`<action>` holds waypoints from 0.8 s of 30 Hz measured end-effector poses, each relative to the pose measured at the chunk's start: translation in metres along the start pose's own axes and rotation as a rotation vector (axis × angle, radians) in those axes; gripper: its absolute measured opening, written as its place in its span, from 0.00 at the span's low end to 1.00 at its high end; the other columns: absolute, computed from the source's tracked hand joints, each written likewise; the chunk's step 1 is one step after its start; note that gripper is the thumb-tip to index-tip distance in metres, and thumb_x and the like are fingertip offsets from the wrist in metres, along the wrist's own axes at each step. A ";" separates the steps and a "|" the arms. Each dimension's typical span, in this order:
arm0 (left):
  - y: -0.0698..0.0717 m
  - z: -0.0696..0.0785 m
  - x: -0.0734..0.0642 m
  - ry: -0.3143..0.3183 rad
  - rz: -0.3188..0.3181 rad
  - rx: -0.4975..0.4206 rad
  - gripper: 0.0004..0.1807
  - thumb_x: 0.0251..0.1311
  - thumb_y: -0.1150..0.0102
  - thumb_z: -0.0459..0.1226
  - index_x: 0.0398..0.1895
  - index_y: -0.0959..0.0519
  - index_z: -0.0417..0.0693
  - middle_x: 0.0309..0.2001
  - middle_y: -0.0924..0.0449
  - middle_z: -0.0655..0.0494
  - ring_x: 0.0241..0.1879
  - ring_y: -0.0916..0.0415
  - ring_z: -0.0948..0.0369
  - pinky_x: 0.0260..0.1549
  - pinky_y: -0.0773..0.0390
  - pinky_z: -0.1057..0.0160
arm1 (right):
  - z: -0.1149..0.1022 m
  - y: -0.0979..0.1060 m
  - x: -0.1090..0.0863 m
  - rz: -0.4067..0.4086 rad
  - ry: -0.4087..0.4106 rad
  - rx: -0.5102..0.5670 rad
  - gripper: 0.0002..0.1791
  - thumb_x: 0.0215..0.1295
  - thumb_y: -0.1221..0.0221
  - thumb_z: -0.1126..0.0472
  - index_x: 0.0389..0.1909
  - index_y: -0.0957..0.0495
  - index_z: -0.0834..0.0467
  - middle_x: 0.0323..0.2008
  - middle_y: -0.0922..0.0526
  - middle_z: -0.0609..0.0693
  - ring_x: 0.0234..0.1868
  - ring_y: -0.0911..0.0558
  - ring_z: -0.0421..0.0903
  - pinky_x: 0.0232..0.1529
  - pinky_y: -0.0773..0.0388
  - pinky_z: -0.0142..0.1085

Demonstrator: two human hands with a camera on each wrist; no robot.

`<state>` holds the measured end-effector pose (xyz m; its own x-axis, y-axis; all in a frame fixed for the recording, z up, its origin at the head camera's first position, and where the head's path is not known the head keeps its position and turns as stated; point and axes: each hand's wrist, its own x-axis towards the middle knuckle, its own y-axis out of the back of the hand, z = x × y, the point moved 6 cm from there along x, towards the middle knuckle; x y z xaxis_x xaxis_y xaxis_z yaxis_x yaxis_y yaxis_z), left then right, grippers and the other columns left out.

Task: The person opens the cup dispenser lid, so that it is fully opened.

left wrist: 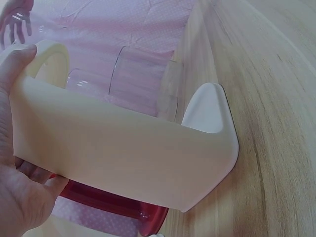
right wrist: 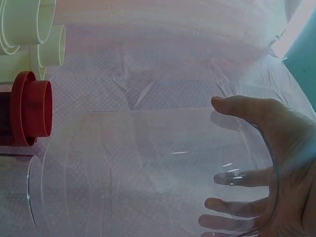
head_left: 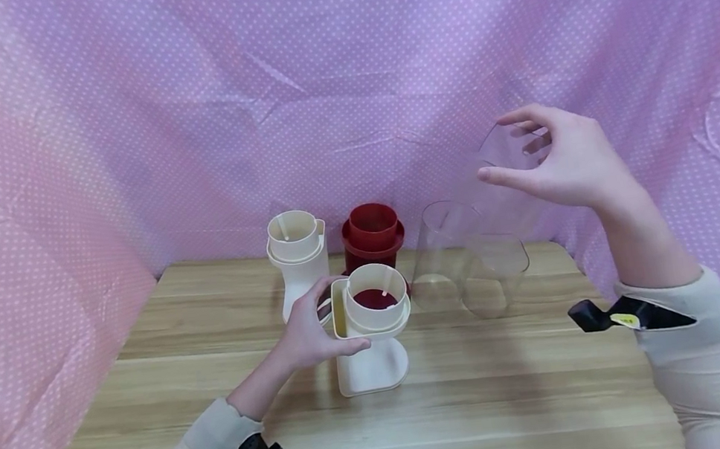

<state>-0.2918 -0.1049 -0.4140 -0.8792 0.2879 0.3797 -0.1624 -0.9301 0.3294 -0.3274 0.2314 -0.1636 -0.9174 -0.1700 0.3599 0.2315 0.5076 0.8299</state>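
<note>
My left hand point(head_left: 312, 331) grips the upper part of a cream plastic stand point(head_left: 369, 369), its thumb across the near side under the round collar. The stand is upright, its base on the wooden table. Dark red shows inside its ring-shaped top. To the right, my raised right hand point(head_left: 570, 154) holds a clear plastic cylinder point(right wrist: 148, 163) by its rim end, thumb on one side and fingers on the other. The cylinder is above the table, its outline faint against the pink cloth in the head view.
Behind the held stand are a second cream stand point(head_left: 299, 277) and a red stand point(head_left: 373, 230). Clear containers point(head_left: 436, 271) stand right of them on the table point(head_left: 492, 418). Pink dotted cloth point(head_left: 345, 106) hangs around the back and sides.
</note>
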 end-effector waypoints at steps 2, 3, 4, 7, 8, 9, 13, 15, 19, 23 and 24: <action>0.000 0.000 0.000 0.001 0.001 -0.002 0.51 0.35 0.10 0.39 0.67 0.26 0.46 0.61 0.18 0.48 0.63 0.20 0.49 0.68 0.22 0.41 | 0.007 0.000 -0.001 -0.003 -0.012 -0.011 0.43 0.58 0.26 0.33 0.72 0.25 0.45 0.67 0.19 0.57 0.61 0.19 0.59 0.54 0.25 0.53; -0.001 0.000 0.000 0.002 -0.001 -0.005 0.51 0.34 0.10 0.39 0.67 0.26 0.46 0.61 0.18 0.48 0.64 0.20 0.49 0.68 0.22 0.41 | 0.010 0.000 -0.002 -0.004 -0.018 -0.018 0.44 0.58 0.27 0.33 0.72 0.25 0.46 0.67 0.19 0.58 0.61 0.19 0.59 0.54 0.25 0.54; -0.001 0.000 0.000 0.002 -0.002 -0.006 0.51 0.34 0.10 0.39 0.67 0.26 0.46 0.61 0.18 0.47 0.64 0.20 0.48 0.68 0.22 0.42 | 0.013 0.000 -0.002 -0.006 -0.025 -0.026 0.44 0.58 0.27 0.32 0.72 0.25 0.47 0.67 0.19 0.58 0.61 0.19 0.60 0.55 0.24 0.54; -0.002 0.000 0.000 0.007 -0.006 -0.010 0.51 0.34 0.10 0.39 0.68 0.26 0.46 0.61 0.18 0.47 0.64 0.20 0.48 0.68 0.22 0.43 | 0.023 -0.001 -0.004 -0.007 -0.040 -0.046 0.45 0.58 0.28 0.32 0.73 0.25 0.48 0.67 0.19 0.59 0.62 0.19 0.61 0.55 0.24 0.57; -0.002 0.000 0.000 0.008 -0.006 -0.008 0.51 0.34 0.10 0.39 0.68 0.26 0.45 0.61 0.18 0.47 0.64 0.20 0.48 0.68 0.22 0.43 | 0.026 -0.001 -0.004 -0.004 -0.042 -0.053 0.45 0.58 0.28 0.31 0.73 0.25 0.49 0.67 0.19 0.60 0.62 0.19 0.61 0.55 0.24 0.57; -0.002 0.000 0.000 0.009 -0.006 -0.008 0.51 0.34 0.10 0.39 0.68 0.26 0.46 0.61 0.18 0.47 0.64 0.20 0.48 0.68 0.22 0.43 | 0.029 -0.001 -0.004 -0.002 -0.044 -0.057 0.45 0.59 0.28 0.31 0.72 0.25 0.49 0.67 0.19 0.60 0.62 0.19 0.62 0.55 0.24 0.57; -0.002 0.000 -0.001 0.010 -0.006 -0.005 0.51 0.35 0.10 0.39 0.68 0.27 0.46 0.61 0.18 0.47 0.64 0.20 0.48 0.68 0.22 0.43 | 0.042 0.000 -0.004 -0.001 -0.071 -0.055 0.46 0.59 0.28 0.31 0.73 0.25 0.51 0.66 0.20 0.62 0.63 0.20 0.64 0.57 0.23 0.59; -0.002 0.000 -0.002 0.008 -0.007 0.001 0.51 0.35 0.10 0.40 0.68 0.27 0.45 0.61 0.19 0.47 0.64 0.20 0.48 0.68 0.22 0.43 | 0.049 0.000 -0.004 -0.011 -0.094 -0.048 0.47 0.59 0.29 0.30 0.73 0.26 0.51 0.67 0.21 0.64 0.64 0.22 0.65 0.58 0.23 0.61; -0.002 0.001 -0.003 0.000 -0.003 0.007 0.52 0.35 0.10 0.41 0.68 0.27 0.45 0.61 0.19 0.46 0.64 0.20 0.47 0.67 0.21 0.42 | 0.063 0.001 -0.004 -0.025 -0.127 -0.056 0.49 0.59 0.30 0.29 0.75 0.28 0.52 0.67 0.22 0.70 0.65 0.23 0.69 0.58 0.23 0.65; -0.001 0.002 -0.004 -0.008 0.005 0.000 0.52 0.34 0.10 0.40 0.68 0.27 0.43 0.61 0.18 0.46 0.64 0.19 0.47 0.67 0.21 0.41 | 0.075 0.002 -0.004 -0.033 -0.148 -0.084 0.51 0.60 0.31 0.27 0.75 0.29 0.55 0.67 0.23 0.73 0.65 0.23 0.71 0.59 0.24 0.68; -0.001 0.002 -0.005 -0.009 0.006 -0.001 0.52 0.34 0.10 0.39 0.68 0.27 0.43 0.61 0.18 0.46 0.63 0.19 0.47 0.67 0.21 0.41 | 0.079 0.002 -0.004 -0.035 -0.156 -0.089 0.51 0.60 0.32 0.26 0.75 0.29 0.55 0.67 0.23 0.74 0.65 0.23 0.72 0.59 0.24 0.68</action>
<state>-0.2865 -0.1046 -0.4141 -0.8762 0.2842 0.3891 -0.1574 -0.9321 0.3262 -0.3489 0.2995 -0.1969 -0.9628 -0.0501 0.2656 0.2200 0.4257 0.8777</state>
